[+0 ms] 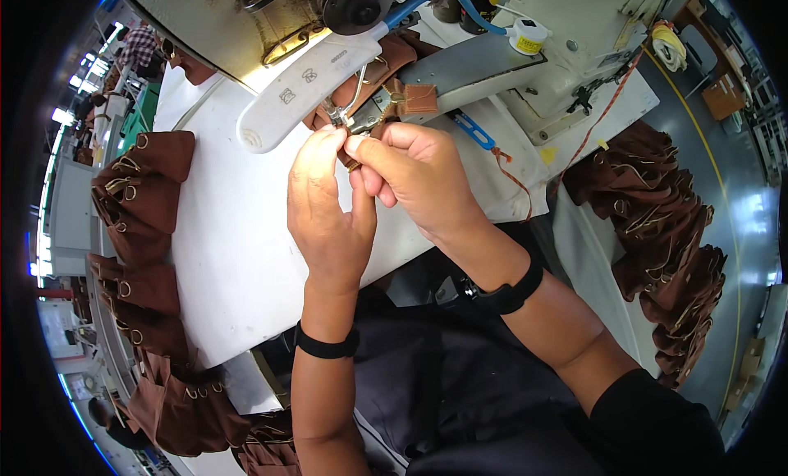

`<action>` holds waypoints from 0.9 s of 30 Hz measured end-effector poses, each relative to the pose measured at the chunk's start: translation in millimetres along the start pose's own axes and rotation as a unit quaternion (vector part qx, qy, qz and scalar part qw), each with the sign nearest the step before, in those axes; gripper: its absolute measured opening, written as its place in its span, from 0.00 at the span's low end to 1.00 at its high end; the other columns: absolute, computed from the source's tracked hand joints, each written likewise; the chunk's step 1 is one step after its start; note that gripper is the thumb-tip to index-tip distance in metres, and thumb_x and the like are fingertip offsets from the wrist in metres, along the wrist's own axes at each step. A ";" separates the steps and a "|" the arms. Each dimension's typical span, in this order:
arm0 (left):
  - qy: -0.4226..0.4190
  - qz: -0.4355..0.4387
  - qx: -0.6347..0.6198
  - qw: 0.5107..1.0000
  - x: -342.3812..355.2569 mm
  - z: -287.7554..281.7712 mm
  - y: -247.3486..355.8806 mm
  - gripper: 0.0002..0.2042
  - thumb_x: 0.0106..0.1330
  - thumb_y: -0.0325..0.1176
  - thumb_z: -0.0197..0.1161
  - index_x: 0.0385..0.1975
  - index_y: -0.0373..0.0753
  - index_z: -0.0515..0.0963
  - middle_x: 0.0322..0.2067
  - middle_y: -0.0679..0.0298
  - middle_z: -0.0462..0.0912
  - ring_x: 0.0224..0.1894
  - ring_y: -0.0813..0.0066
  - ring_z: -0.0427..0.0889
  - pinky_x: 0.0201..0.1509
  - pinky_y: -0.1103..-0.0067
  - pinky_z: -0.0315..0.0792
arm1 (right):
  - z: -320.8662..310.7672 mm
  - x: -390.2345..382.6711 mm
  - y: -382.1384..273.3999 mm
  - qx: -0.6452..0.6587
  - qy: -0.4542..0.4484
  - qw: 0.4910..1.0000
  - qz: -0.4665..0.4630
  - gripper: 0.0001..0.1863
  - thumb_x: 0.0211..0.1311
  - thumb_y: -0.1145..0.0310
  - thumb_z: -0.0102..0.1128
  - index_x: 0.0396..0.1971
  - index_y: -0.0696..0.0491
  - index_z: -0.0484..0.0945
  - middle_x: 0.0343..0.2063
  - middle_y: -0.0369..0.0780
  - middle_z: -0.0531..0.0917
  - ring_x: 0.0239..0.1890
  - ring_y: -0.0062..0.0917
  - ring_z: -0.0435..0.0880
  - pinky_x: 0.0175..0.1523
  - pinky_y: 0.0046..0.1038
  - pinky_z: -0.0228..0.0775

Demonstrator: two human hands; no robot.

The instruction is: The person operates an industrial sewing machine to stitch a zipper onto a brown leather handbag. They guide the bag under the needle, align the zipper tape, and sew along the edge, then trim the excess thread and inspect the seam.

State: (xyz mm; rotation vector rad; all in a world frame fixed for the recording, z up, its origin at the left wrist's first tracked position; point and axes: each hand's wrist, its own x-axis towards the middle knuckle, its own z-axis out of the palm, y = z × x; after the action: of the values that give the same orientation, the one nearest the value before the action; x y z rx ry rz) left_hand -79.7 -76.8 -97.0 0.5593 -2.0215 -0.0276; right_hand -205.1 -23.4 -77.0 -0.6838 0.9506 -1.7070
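A brown leather bag [391,61] lies over the narrow arm [484,70] of a sewing machine, with a small leather tab [420,99] and a metal zipper beside the presser foot [341,115]. My right hand [431,171] is closed, its thumb and fingers pinching a small brown leather piece [354,161] just in front of the foot. Close by on the left, my left hand [330,209] reaches up with its fingers together at the same piece. Its fingertips are near the presser foot, and the exact grip is partly hidden.
Brown leather bags with metal rings [144,185] hang along the table's left edge. Another pile of bags [652,213] stands at right. The white tabletop [230,230] spreads under my hands. A blue slotted tool [472,132] on an orange cord lies beside the machine arm.
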 end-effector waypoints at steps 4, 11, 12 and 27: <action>0.019 -0.017 0.003 1.000 0.8 0.7 7.1 0.25 0.60 0.18 0.69 0.59 0.33 0.76 0.56 0.53 0.83 0.58 0.53 0.82 0.63 0.65 0.77 | -2.1 -0.1 -1.9 -0.007 -0.010 1.000 0.006 0.14 0.71 0.67 0.65 0.24 0.55 0.79 0.20 0.34 0.81 0.18 0.11 0.73 0.24 0.15 0.63; -0.010 -0.013 0.000 1.000 -0.6 -1.9 4.1 0.22 0.63 0.17 0.68 0.59 0.32 0.79 0.56 0.51 0.83 0.59 0.54 0.83 0.62 0.66 0.79 | -4.2 -1.6 -1.8 0.014 0.001 0.999 0.035 0.14 0.71 0.66 0.65 0.26 0.56 0.79 0.20 0.34 0.81 0.18 0.12 0.73 0.25 0.16 0.63; -0.011 -0.017 0.005 1.000 -0.9 -2.3 6.0 0.22 0.64 0.17 0.68 0.59 0.32 0.80 0.56 0.51 0.83 0.59 0.54 0.83 0.62 0.67 0.79 | -3.0 -2.0 -1.6 0.019 0.006 0.999 0.038 0.14 0.71 0.66 0.64 0.26 0.56 0.79 0.20 0.35 0.81 0.18 0.12 0.73 0.25 0.16 0.63; 0.030 -0.096 0.037 0.994 1.1 4.4 28.5 0.18 0.68 0.18 0.63 0.57 0.28 0.81 0.56 0.50 0.85 0.58 0.54 0.85 0.62 0.67 0.79 | 11.7 -7.1 -6.0 0.057 0.049 0.997 0.025 0.14 0.68 0.67 0.66 0.21 0.54 0.76 0.17 0.33 0.78 0.17 0.12 0.69 0.22 0.18 0.59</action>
State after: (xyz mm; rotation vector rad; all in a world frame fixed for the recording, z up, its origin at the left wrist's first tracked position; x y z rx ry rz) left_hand -94.6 -52.7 -91.2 0.7909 -1.9114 -0.0523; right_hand -196.4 -18.8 -65.7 -0.5007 0.9230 -1.7490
